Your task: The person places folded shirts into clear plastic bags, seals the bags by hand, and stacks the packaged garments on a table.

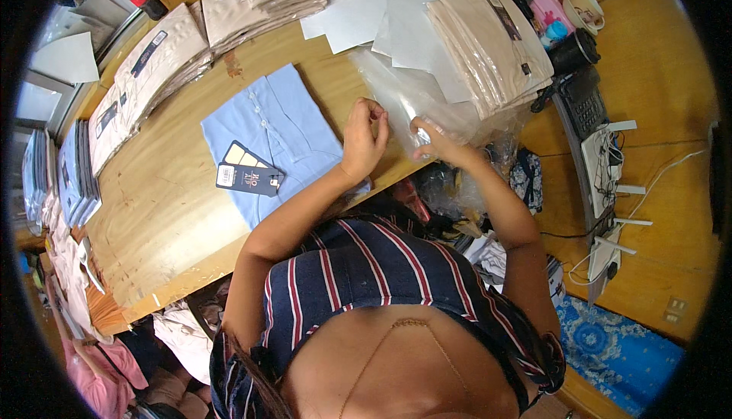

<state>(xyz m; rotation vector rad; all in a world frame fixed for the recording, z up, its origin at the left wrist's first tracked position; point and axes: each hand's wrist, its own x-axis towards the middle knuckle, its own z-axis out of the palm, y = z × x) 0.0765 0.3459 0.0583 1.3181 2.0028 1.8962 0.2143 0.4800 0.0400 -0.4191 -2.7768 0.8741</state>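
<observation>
A folded light-blue shirt (278, 125) lies on the wooden table in front of me, with a dark hang tag (250, 178) and cream cards on it. My left hand (364, 141) is beside the shirt's right edge, its fingers curled closed; whether anything is inside them is hidden. Right of it, my right hand (444, 146) has its bent fingers and thumb on a clear plastic bag (415, 95) near the table's front edge. Part of the bag lies over white sheets (419, 26).
Stacks of packed beige garments (492, 45) stand at the right and along the far edge (164, 57). Packed blue garments (76, 171) are at the left. A desk phone (583, 102) and white routers (598, 167) sit at right. A person in pink (107, 373) is at lower left.
</observation>
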